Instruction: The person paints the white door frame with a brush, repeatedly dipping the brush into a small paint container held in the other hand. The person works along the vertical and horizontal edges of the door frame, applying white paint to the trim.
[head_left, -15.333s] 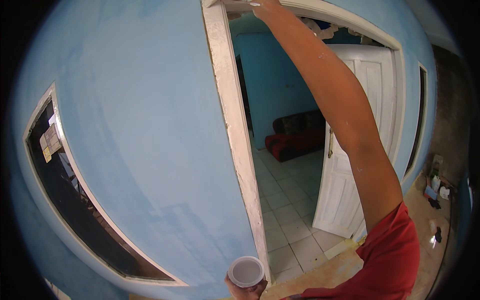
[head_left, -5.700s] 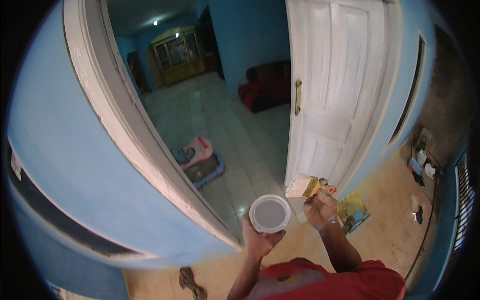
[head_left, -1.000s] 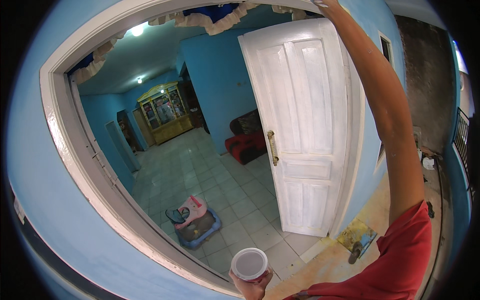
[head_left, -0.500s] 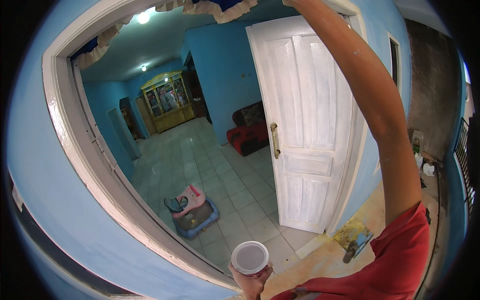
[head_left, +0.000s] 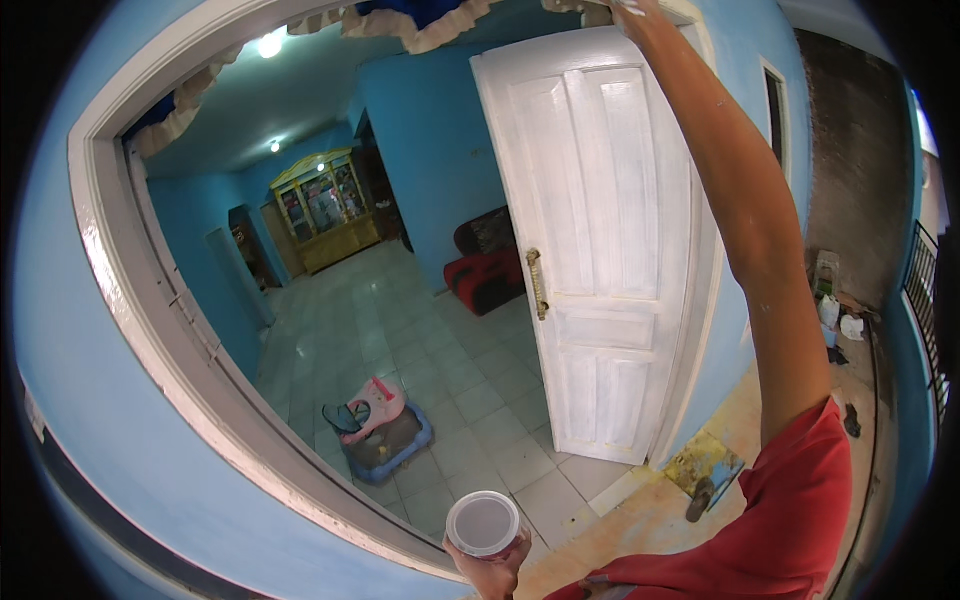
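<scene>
My left hand is wrapped round a round tub with a white rim, held low near the lower edge. The tub looks grey from above; whether that is a lid or its contents I cannot tell. My right arm, in a red sleeve, stretches up past the white panelled door. At the top edge, my right hand is near the upper door frame, its fingers mostly cut off by the picture. Whitish marks show on that hand. The door stands ajar, with a gold-coloured handle on it.
A pink and blue baby-walker-like item stands on the tiled floor. Further in are a red and black sofa and a yellow glass cabinet. A ruffled curtain hangs overhead. A yellow-stained mat lies by the door.
The view has shifted slightly, so the doorway sits further left. My right hand shows a little more at the top edge. The tub is still in my left hand.
</scene>
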